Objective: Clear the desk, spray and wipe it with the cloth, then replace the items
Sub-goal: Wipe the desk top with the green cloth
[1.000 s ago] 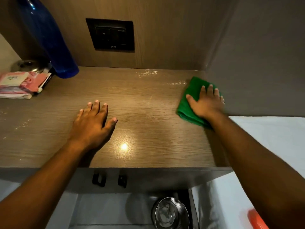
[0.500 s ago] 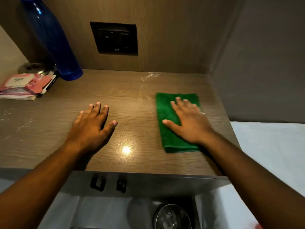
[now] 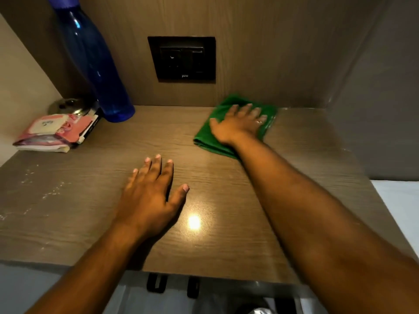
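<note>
Cloth (image 3: 208, 134), green and folded, lies flat on the wooden desk (image 3: 68, 200) near the back wall, pinned beneath the right hand (image 3: 238, 125), whose fingers spread open across it, pressing rather than gripping. Left hand (image 3: 149, 196) rests palm-down, fingers apart, on bare desk, well apart from the cloth.

Cloth (image 3: 229, 123): slid from mid-worktop back to the rear wall.
Right hand (image 3: 238, 125): moved with it, flat on top, arm stretched further.
</note>
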The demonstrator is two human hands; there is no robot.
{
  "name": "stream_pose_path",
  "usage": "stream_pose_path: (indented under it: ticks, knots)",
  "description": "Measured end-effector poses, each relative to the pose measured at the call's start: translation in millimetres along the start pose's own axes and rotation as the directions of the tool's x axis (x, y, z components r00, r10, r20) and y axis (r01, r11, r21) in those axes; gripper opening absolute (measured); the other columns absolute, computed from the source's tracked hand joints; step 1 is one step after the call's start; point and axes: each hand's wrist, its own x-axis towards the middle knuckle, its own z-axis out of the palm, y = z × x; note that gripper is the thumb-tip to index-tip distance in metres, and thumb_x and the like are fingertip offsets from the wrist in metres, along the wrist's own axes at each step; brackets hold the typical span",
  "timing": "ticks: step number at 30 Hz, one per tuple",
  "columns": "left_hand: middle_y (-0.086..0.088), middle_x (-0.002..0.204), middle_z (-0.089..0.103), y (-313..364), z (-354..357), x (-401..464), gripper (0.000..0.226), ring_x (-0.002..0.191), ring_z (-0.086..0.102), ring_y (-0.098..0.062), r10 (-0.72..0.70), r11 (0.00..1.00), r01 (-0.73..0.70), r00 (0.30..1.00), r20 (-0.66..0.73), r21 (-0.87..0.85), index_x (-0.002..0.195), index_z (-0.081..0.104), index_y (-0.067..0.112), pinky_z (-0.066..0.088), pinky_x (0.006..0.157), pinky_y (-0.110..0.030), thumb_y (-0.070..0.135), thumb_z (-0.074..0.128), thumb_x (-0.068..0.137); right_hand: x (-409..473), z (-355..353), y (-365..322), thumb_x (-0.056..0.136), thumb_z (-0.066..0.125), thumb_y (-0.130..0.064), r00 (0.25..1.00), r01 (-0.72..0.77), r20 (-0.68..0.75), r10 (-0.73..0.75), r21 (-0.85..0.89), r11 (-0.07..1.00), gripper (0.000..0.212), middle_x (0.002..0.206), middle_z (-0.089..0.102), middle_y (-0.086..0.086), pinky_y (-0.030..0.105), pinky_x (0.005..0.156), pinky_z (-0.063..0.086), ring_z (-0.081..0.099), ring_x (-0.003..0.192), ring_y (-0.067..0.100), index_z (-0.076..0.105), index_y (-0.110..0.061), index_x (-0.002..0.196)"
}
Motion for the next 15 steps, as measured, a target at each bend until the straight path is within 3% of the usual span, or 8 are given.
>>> stream_pose_path:
  ticks: [4,9,10,12,15]
  knots:
    - [0.001,0.162,0.002,-3.5,4.9,1.0,0.084,0.148,-0.002,-0.012,-0.005,1.0,0.004,0.999,-0.039,-0.005,0.152,0.008,0.025,0.004,0.119,-0.038,0.073,0.009,0.083,-13.1,8.8,-68.1,0.087,0.026,-0.073,0.956,0.292,0.024,-0.292,-0.014,0.956,0.09,0.164,-0.003,0.019,0.063,0.115,-0.003,-0.004,0.148,0.046,0.007,-0.018,0.157]
    - [0.003,0.161,0.002,-3.5,2.0,0.8,0.089,0.147,-0.002,-0.01,-0.015,1.0,0.014,0.999,-0.036,-0.024,0.152,0.009,0.023,0.003,0.119,-0.035,0.078,0.008,0.082,-21.6,-1.8,-6.6,0.087,0.026,-0.076,0.784,0.62,0.051,-0.619,-0.026,0.784,0.082,0.166,0.006,0.002,0.049,0.12,0.003,0.005,0.152,0.029,0.013,-0.034,0.155]
    - [0.004,0.161,0.001,-2.6,1.1,1.7,0.089,0.147,-0.003,-0.009,-0.016,0.999,0.015,0.999,-0.031,-0.028,0.152,0.008,0.024,0.003,0.119,-0.035,0.078,0.008,0.081,-18.4,-5.1,17.8,0.087,0.027,-0.076,0.773,0.635,0.054,-0.633,-0.04,0.772,0.081,0.166,0.007,0.001,0.047,0.121,0.005,0.007,0.152,0.027,0.014,-0.034,0.155]
    - [0.004,0.161,-0.001,0.1,-1.0,1.2,0.088,0.147,-0.005,-0.009,-0.017,0.999,0.017,1.0,-0.015,-0.032,0.152,0.006,0.024,0.003,0.119,-0.037,0.077,0.008,0.082,-8.6,-14.9,77.5,0.089,0.028,-0.075,0.834,0.552,0.033,-0.551,-0.054,0.832,0.081,0.166,0.007,0.002,0.044,0.122,0.007,0.008,0.152,0.026,0.015,-0.032,0.156]
    - [0.003,0.161,-0.002,1.0,-2.0,-0.3,0.087,0.147,-0.007,-0.011,-0.02,0.999,0.02,1.0,-0.002,-0.035,0.152,0.005,0.023,0.003,0.12,-0.039,0.075,0.01,0.083,-3.1,-23.0,163.8,0.082,0.02,-0.082,0.973,0.223,-0.034,-0.226,-0.074,0.972,0.093,0.166,0.008,0.006,0.047,0.122,0.012,0.01,0.151,0.029,0.015,-0.027,0.156]
